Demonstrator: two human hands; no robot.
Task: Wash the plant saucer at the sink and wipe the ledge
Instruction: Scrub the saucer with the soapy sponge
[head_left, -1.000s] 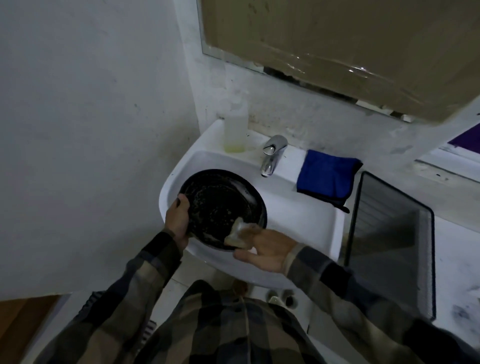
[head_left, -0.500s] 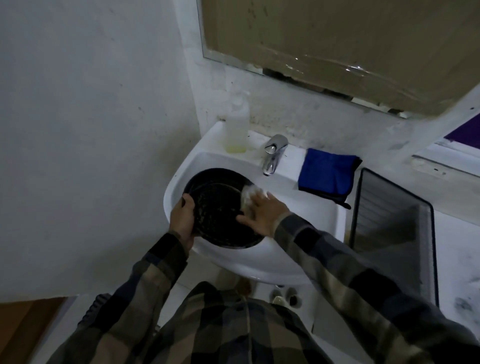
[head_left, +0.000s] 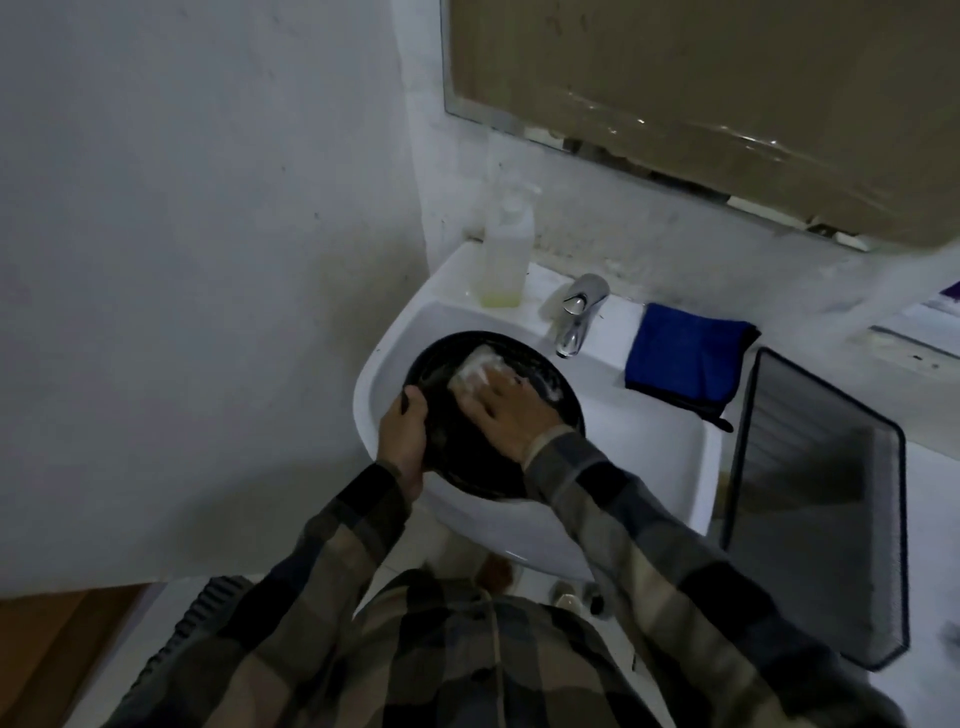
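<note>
A round black plant saucer (head_left: 556, 400) lies tilted in the white sink (head_left: 639, 441), streaked with suds. My left hand (head_left: 402, 436) grips its left rim, thumb over the edge. My right hand (head_left: 511, 410) presses a pale soapy sponge (head_left: 475, 371) flat against the far inner part of the saucer. The near part of the saucer is hidden by my right wrist and plaid sleeve. A folded blue cloth (head_left: 685, 356) rests on the sink's right back corner.
A chrome tap (head_left: 576, 314) stands behind the saucer. A clear soap bottle (head_left: 506, 249) with a little yellow liquid sits at the sink's back left. A dark mesh bin (head_left: 815, 499) stands right of the sink. A white wall closes the left side; a covered mirror hangs above.
My right hand has slid the sponge from the saucer's near right rim across to its far side. My left hand has kept hold of the left rim.
</note>
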